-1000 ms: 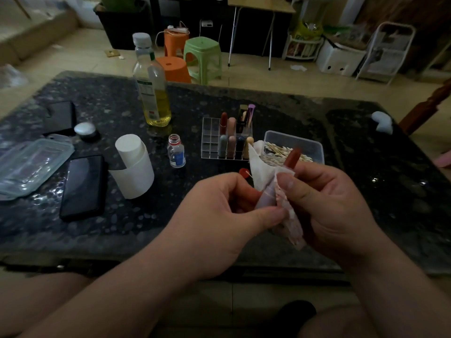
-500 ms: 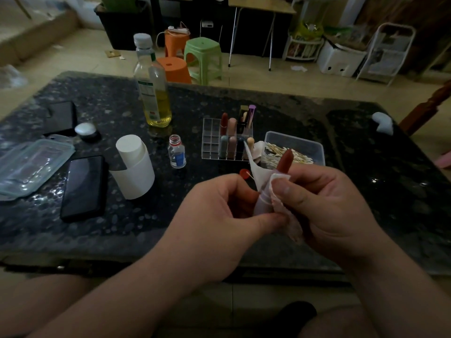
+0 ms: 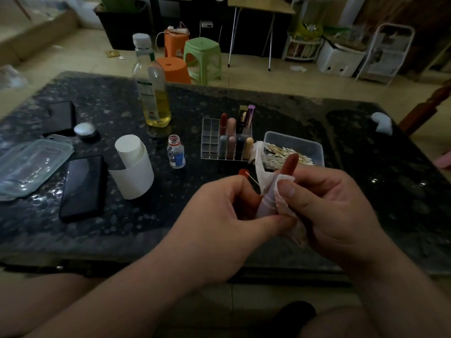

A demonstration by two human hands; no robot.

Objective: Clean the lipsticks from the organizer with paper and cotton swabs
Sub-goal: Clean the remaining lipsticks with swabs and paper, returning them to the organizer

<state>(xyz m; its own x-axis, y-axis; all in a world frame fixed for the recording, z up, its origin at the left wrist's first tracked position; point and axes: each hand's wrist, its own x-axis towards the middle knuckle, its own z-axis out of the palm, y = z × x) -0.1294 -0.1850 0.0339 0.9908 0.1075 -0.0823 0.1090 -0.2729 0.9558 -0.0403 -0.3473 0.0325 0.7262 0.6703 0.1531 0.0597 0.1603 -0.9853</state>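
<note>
Oil bottle (image 3: 152,93) upright on table (image 3: 353,132); small vial (image 3: 176,154) near; phone (image 3: 83,186) flat; green stool (image 3: 202,57) beyond.

Dim, soft-focus wide-angle view; daylight from the far floor, edges bowed and dark.

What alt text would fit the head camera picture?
A left hand grips the base of a red lipstick while the right hand pinches white paper around it, above a dark table. Behind stand a clear organizer and a tub of cotton swabs.
</note>
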